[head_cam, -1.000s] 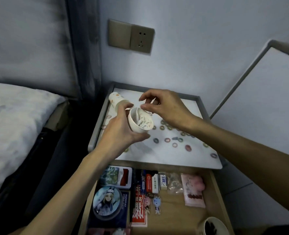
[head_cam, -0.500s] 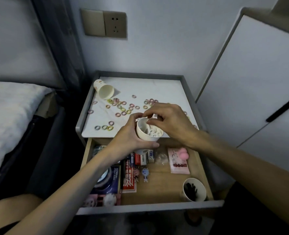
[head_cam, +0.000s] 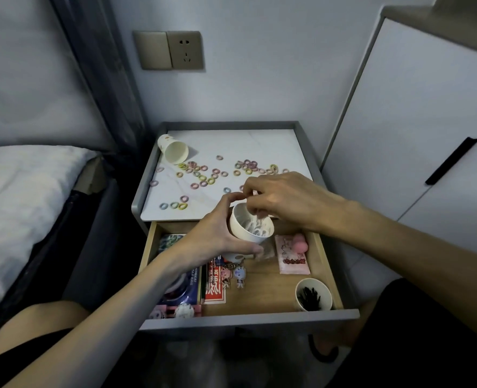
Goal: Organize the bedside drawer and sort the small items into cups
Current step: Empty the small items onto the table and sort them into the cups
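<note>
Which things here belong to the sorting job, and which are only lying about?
For the job: left hand, right hand, held cup, coloured rings, tipped cup, cup of black pieces, drawer.
Lying about: pink packet, keyring figures, wall socket.

On the blue package (head_cam: 192, 287) in the drawer (head_cam: 248, 317), white lettering set sideways is partly hidden; "HONKAI" and "RAIL" can be made out. Large white Chinese characters are printed on the red packet (head_cam: 214, 288) beside it, and red ones on the pink packet (head_cam: 293, 261), but neither set can be read.
</note>
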